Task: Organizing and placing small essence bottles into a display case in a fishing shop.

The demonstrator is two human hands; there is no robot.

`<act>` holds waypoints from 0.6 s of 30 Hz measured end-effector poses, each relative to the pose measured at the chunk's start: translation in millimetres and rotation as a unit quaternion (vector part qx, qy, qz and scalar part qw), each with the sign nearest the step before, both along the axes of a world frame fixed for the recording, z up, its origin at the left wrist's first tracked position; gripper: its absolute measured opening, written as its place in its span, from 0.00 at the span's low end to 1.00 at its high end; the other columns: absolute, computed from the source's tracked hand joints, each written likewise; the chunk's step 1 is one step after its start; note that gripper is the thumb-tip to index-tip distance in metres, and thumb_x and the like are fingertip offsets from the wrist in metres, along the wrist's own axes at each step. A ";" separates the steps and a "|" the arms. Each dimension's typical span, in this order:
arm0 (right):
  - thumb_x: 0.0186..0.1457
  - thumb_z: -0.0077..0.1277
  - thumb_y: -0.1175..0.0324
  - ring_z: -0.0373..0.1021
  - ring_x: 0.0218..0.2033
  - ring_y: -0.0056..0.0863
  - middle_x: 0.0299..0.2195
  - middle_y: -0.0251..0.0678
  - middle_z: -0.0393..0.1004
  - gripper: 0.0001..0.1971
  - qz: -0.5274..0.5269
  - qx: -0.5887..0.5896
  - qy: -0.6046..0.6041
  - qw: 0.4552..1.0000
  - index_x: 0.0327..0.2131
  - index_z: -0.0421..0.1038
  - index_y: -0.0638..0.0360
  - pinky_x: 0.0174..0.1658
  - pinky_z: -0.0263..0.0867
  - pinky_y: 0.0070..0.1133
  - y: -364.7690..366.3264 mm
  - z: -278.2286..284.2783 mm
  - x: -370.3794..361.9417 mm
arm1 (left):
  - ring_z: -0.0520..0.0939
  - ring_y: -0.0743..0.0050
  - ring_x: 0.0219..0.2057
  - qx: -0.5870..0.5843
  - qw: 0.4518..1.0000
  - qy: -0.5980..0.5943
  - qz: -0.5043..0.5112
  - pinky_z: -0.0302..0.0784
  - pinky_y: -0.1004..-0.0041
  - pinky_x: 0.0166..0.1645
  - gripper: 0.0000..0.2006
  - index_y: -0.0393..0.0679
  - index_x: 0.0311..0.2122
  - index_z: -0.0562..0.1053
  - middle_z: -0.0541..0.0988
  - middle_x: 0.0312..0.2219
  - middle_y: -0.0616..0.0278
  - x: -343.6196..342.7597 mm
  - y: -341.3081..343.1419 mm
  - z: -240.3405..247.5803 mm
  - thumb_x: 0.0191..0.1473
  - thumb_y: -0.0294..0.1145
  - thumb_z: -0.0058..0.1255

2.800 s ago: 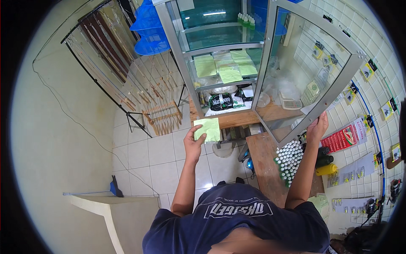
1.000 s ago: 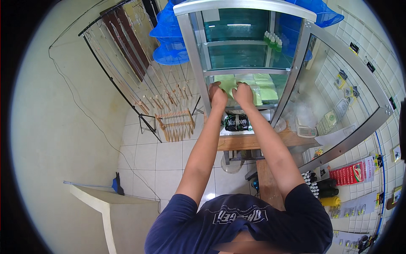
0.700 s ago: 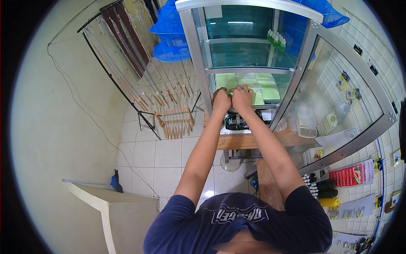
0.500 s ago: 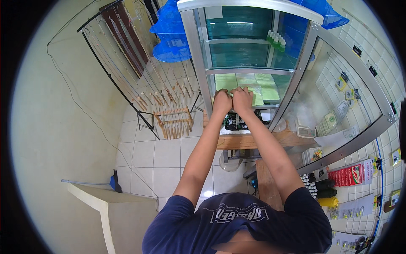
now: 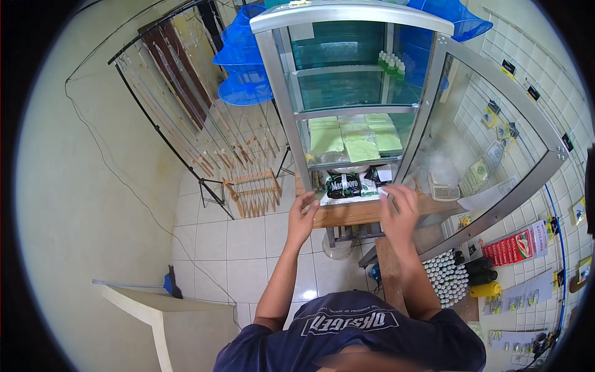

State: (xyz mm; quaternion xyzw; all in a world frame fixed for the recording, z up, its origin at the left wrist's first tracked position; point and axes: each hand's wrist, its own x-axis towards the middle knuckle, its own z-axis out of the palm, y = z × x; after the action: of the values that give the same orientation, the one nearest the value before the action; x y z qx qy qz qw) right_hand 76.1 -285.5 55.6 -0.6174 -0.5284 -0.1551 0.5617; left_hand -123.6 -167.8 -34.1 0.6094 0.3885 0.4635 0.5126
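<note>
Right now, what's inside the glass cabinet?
The glass cabinet holds green bottles with white caps on an upper shelf, pale green packets below, and black-and-white packages at the bottom. What lies beneath the packets or behind the packages is covered.

Pkts [image 5: 361, 149] are lt grn, shirt [image 5: 347, 332] dk blue, nets [image 5: 246, 87] blue.

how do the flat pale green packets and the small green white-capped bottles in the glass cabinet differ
The flat pale green packets lie down, some overlapping, while the small green white-capped bottles stand upright in a cluster. The packets are yellowish green; the bottles are a deeper green. The packets sit on a lower shelf, the bottles higher up, toward the right. Both are green and inside the metal-framed glass cabinet.
</note>
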 end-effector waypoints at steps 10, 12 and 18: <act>0.55 0.44 0.66 0.64 0.39 0.26 0.42 0.38 0.66 0.16 -0.238 0.220 0.214 0.921 0.45 0.64 0.66 0.44 0.58 0.23 -125.3 28.8 74.7 | 0.75 0.76 0.39 -0.150 0.987 0.049 0.014 0.70 0.77 0.39 0.18 0.37 0.45 0.69 0.76 0.41 0.60 -57.4 -54.4 -44.0 0.54 0.38 0.51; 0.57 0.41 0.63 0.64 0.40 0.25 0.42 0.37 0.66 0.18 -0.152 0.200 0.316 0.915 0.46 0.64 0.66 0.45 0.58 0.23 -132.1 19.7 97.9 | 0.75 0.77 0.39 -0.151 0.988 0.033 0.021 0.70 0.77 0.39 0.18 0.38 0.46 0.69 0.76 0.40 0.61 -58.4 -63.7 -39.6 0.54 0.39 0.51; 0.60 0.37 0.58 0.64 0.45 0.22 0.42 0.35 0.68 0.21 0.042 0.144 0.458 0.876 0.48 0.63 0.66 0.49 0.57 0.21 -136.7 -12.0 124.8 | 0.75 0.78 0.39 -0.149 0.988 0.005 0.031 0.69 0.77 0.39 0.19 0.38 0.46 0.70 0.76 0.40 0.63 -49.9 -67.1 -30.9 0.54 0.41 0.50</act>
State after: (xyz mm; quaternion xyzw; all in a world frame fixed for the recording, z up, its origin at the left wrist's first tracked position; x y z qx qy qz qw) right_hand 200.9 -422.2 43.6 -0.5087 -0.2098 0.0943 0.8296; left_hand -173.5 -234.8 -65.0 0.5162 0.4746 0.4129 0.5812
